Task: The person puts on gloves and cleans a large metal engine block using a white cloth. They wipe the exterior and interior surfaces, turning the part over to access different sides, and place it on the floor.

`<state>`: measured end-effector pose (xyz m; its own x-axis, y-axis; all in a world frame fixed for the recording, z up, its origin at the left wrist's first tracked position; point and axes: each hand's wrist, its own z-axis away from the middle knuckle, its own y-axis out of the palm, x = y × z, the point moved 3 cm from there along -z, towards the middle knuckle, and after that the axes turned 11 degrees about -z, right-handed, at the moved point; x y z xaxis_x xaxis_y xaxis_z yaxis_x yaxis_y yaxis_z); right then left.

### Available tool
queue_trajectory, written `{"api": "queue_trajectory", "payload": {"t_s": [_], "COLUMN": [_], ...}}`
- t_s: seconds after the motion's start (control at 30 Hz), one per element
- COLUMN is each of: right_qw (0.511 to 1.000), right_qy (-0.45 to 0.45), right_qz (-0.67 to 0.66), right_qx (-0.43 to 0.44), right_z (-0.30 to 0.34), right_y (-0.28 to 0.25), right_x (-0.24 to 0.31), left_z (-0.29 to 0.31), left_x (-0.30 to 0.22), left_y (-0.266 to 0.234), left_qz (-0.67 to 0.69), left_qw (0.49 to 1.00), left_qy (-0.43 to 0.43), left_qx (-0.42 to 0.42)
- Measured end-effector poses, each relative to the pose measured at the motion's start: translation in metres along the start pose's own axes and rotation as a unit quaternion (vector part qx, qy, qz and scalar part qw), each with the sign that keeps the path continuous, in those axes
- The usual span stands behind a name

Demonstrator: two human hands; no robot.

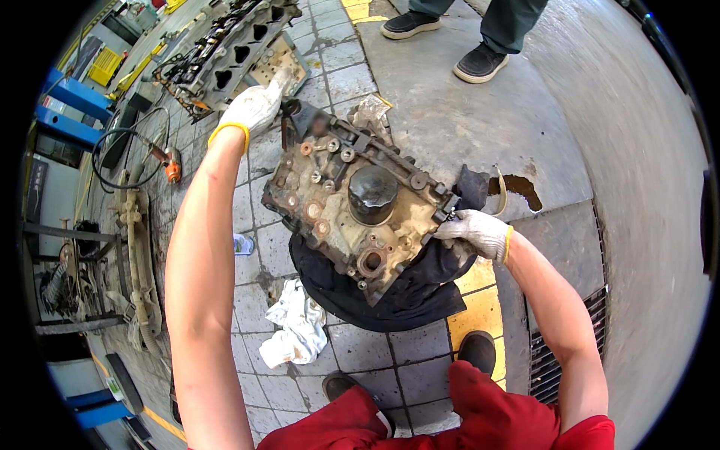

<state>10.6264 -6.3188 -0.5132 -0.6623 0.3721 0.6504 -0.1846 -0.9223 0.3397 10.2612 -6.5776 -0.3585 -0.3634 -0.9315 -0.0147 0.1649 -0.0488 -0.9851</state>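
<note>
A dirty engine block (330, 187) rests tilted on a black cloth (360, 300) on the tiled floor. A dark round oil filter (373, 195) stands up from its middle. My right hand (480, 234), in a white knit glove, grips the block's right corner, its fingertips partly hidden at the edge. My left hand (257, 109), gloved too, is beside the bracket (304, 116) at the block's upper left corner. One finger of it stretches out past that corner; the others are mostly hidden.
A cylinder head (225, 64) lies beyond my left hand. A white rag (296, 322) is near my feet. Another person's shoes (480, 61) stand on a metal plate, with an oil puddle (521, 191) nearer. A floor grate (570, 345) is at right, an orange tool (172, 166) at left.
</note>
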Motion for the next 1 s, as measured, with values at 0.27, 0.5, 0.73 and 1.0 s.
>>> {"api": "queue_trajectory", "payload": {"t_s": [0.27, 0.5, 0.73, 1.0], "right_qw": [0.997, 0.996, 0.989, 0.98], "right_qy": [-0.022, -0.024, -0.084, -0.106], "right_qz": [-0.061, -0.009, 0.087, 0.16], "right_qx": [-0.031, -0.08, -0.088, -0.054], "right_z": [0.0, 0.01, 0.011, 0.042], "right_y": [0.001, 0.006, 0.008, 0.046], "right_x": [-0.012, -0.007, 0.009, -0.001], "left_z": [-0.003, -0.004, 0.033, 0.136], "left_x": [-0.021, -0.007, 0.026, 0.075], "left_y": [0.017, 0.028, 0.035, 0.049], "left_qz": [-0.001, 0.028, 0.205, 0.203], "left_qw": [1.0, 0.997, 0.977, 0.967], "left_qy": [0.018, 0.025, -0.036, -0.016], "left_qx": [0.024, -0.066, -0.044, -0.155]}}
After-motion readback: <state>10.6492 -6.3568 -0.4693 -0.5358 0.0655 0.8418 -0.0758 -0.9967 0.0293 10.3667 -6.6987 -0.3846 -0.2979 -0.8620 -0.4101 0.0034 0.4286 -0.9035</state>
